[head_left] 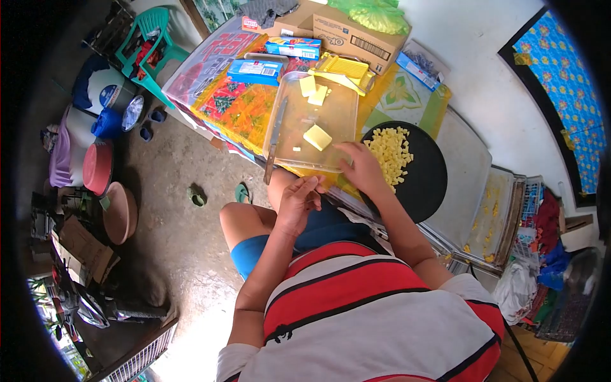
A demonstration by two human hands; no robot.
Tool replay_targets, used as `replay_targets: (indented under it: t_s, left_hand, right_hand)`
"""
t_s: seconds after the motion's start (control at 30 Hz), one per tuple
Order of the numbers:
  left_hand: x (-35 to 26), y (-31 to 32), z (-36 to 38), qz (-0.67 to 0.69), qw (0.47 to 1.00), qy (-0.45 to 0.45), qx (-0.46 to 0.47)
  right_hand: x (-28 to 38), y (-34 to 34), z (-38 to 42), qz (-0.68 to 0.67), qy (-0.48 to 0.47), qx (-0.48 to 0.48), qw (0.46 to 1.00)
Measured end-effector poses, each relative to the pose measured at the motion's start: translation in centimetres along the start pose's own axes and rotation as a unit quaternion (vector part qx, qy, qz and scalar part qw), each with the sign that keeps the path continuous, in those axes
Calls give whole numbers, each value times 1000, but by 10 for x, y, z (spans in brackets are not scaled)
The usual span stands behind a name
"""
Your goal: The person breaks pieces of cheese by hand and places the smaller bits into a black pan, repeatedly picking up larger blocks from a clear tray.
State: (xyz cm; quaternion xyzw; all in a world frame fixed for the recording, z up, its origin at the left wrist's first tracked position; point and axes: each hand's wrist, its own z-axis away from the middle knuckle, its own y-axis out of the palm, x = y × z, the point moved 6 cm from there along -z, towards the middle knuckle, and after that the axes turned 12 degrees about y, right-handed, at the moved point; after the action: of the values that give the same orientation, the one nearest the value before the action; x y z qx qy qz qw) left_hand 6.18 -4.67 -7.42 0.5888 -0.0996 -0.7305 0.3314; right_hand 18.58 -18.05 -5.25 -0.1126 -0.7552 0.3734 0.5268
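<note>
My left hand (pixel 300 200) is raised over my lap, its fingers curled together; whether they hold anything is hidden. My right hand (pixel 364 167) has its fingers apart at the near right corner of a clear plastic tray (pixel 347 118), between the tray and a round black pan (pixel 423 181). In the tray lies a pale yellow block (pixel 317 137) that looks like cheese, with smaller pieces (pixel 308 86) farther back and small crumbs. A knife (pixel 278 130) rests along the tray's left side, its brown handle jutting past the near edge. Many small yellow cubes (pixel 387 153) cover the pan's left part.
Behind the tray are a yellow plastic slotted rack (pixel 344 67), blue boxes (pixel 254 71) and a cardboard box (pixel 356 39). Metal trays (pixel 490 213) stand at right. A green chair (pixel 145 54), basins (pixel 119 213) and slippers (pixel 242 193) are on the left floor.
</note>
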Motion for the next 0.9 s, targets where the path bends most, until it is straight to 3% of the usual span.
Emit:
replay_targets:
  t_s: [0.2, 0.3, 0.4, 0.5, 0.6, 0.7, 0.8, 0.9]
  left_hand:
    - [-4, -8, 1, 16, 1000, 15, -12]
    - [-4, -14, 2, 21, 999, 20, -19]
    - [-3, -17, 1, 26, 999, 22, -22]
    - [-2, -19, 0, 28, 999, 18, -28]
    - [-3, -22, -4, 21, 999, 29, -32]
    - [-5, -29, -17, -13, 997, 67, -42]
    - [-15, -26, -28, -49, 993, 94, -56]
    - [-30, -11, -30, -72, 990, 111, -45]
  right_hand:
    - [4, 49, -37, 34, 45, 53, 997]
    - [0, 65, -49, 78, 5, 17, 997]
    - [-10, 71, -60, 69, 59, 63, 994]
    - [-21, 70, -65, -84, 104, 114, 984]
    - [-35, 77, -59, -327, 250, 204, 888]
    - [3, 56, -39, -641, 288, 267, 660]
    - [22, 41, -27, -688, 296, 296, 593]
    - [30, 28, -19, -626, 267, 264, 684]
